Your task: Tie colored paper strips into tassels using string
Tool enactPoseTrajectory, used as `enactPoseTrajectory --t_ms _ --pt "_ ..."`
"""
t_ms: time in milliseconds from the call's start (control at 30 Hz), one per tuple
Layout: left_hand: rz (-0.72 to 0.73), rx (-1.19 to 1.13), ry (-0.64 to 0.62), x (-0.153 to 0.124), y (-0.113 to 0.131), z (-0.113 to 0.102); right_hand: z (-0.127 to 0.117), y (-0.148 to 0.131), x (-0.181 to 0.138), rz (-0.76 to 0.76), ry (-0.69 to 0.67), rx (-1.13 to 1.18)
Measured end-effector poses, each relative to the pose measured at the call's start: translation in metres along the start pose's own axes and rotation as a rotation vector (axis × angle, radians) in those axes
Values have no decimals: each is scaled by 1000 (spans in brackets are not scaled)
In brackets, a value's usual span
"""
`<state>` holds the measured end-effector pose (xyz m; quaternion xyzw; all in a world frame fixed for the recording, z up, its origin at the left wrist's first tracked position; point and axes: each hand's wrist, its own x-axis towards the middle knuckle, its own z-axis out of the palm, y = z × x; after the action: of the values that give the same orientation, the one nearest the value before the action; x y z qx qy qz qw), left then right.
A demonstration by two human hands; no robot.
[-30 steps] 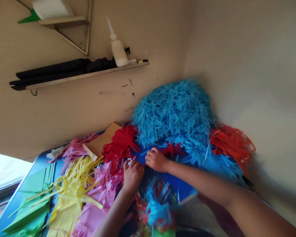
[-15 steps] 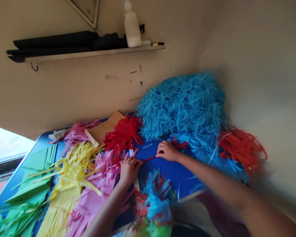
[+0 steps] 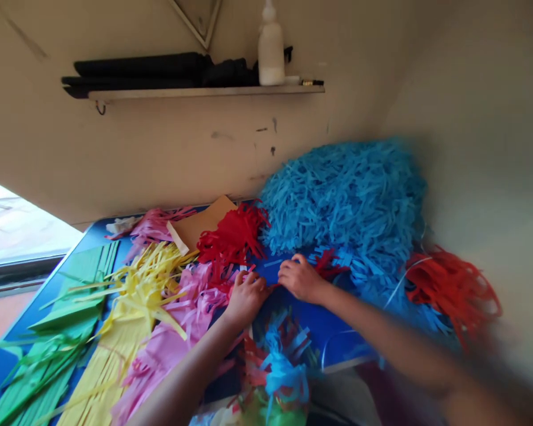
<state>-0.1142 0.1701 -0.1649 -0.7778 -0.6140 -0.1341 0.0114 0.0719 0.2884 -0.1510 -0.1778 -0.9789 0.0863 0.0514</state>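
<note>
My left hand (image 3: 247,295) and my right hand (image 3: 299,278) rest close together on the blue table (image 3: 315,322), fingers curled in a pinch. Between them runs a thin red paper strip (image 3: 273,286), each hand gripping one end. Red fringed paper (image 3: 235,236) lies just behind my left hand. A big mound of blue fringed paper (image 3: 346,198) rises behind my right hand. Pink fringe (image 3: 190,307) lies under my left wrist.
Yellow fringe (image 3: 137,290) and green fringe (image 3: 66,313) cover the table's left side. A brown card (image 3: 202,222) lies near the wall. More red fringe (image 3: 453,287) sits at right. A mixed paper tuft (image 3: 282,367) is near me. A white bottle (image 3: 270,50) stands on a wall shelf (image 3: 204,92).
My hands spread apart, stretching the red strip, then came back close together. The view shifted right and slightly down.
</note>
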Motion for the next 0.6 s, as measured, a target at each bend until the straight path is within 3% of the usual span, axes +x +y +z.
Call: enactPoseTrajectory --t_ms 100,233,367,500,600 --pt "50 18 35 2 2 4 10 -6 1 -188 24 -118" --pt "52 64 109 7 8 8 19 -8 13 -190 46 -135" --pt "32 121 254 10 12 5 13 -16 21 -142 93 -110" --pt "48 135 415 2 17 -27 -24 -33 12 -9 188 -1" --pt "137 74 574 -7 27 -75 -70 -46 0 97 131 564"
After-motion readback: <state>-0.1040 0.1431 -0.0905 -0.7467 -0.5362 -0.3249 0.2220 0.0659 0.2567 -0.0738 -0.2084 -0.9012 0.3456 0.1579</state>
